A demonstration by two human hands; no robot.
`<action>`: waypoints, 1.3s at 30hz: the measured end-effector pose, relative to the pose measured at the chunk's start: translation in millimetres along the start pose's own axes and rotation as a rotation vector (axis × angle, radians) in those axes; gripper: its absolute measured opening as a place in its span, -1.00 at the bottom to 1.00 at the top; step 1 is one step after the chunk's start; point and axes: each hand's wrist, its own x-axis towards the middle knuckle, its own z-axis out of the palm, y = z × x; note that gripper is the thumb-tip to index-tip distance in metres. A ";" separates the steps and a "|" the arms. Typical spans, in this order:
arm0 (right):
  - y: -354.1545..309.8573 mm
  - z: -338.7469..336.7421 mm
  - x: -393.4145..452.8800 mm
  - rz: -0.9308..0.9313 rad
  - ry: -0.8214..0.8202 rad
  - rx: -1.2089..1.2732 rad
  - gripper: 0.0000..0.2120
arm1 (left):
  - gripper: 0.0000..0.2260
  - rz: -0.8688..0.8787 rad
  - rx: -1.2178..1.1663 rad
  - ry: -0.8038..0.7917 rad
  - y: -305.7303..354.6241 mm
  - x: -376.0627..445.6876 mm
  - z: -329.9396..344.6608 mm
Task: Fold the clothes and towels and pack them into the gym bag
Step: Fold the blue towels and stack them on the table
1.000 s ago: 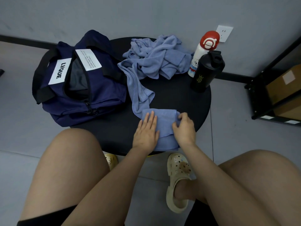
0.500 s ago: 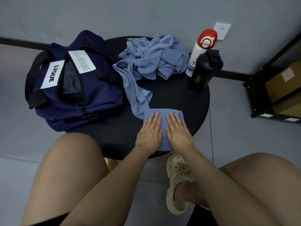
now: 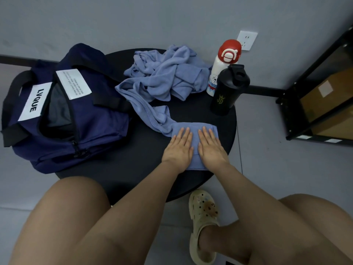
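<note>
Both hands lie flat, fingers straight, side by side on the folded end of a blue towel [image 3: 194, 131] at the near edge of the round black counter [image 3: 191, 111]: left hand [image 3: 178, 149], right hand [image 3: 211, 148]. The towel's unfolded length trails back to a crumpled heap, possibly a second cloth. A navy gym bag [image 3: 76, 119] sits unzipped at left, overhanging the counter. A white bottle with red cap [image 3: 223, 67] and a black shaker [image 3: 228, 90] stand touching at right.

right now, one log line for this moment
step: pressing fold flat | left hand: flat on towel | right hand: flat on towel | bag: open | pile: unfolded
</note>
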 end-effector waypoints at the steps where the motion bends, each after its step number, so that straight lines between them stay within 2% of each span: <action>1: 2.1 -1.8 5.5 -0.004 -0.010 -0.009 -0.49 | -0.51 0.002 -0.010 -0.007 -1.5 5.3 -1.1; 14: 21.3 -15.3 50.1 -0.001 -0.040 -0.024 -0.49 | -0.50 0.011 -0.113 -0.054 -8.1 56.2 -7.3; 18: 21.7 -14.2 50.0 -0.001 -0.018 -0.070 -0.49 | -0.52 0.082 -0.172 -0.068 -15.1 55.3 -15.4; 21: 17.0 -16.9 49.0 0.003 0.077 -0.051 -0.50 | -0.54 0.132 -0.227 0.041 -36.8 52.8 -28.6; 24: -1.9 -25.1 55.1 -0.047 0.204 0.051 -0.50 | -0.45 0.048 -0.181 0.182 -72.5 51.1 -41.1; 27: -26.4 -29.3 66.1 -0.126 0.156 0.109 -0.48 | -0.49 0.046 -0.126 0.128 -93.7 49.3 -48.7; 30: -42.9 -29.9 76.4 -0.155 0.148 0.131 -0.46 | -0.70 0.060 -0.124 0.101 -90.7 51.9 -52.9; 35: -58.4 -39.9 89.1 -0.178 0.145 0.198 -0.45 | -0.79 -0.101 -0.413 0.239 -87.6 56.0 -70.4; 39: -74.0 -63.0 96.0 -0.106 0.243 0.301 -0.68 | -0.83 -0.148 -0.609 0.372 -98.7 51.8 -92.9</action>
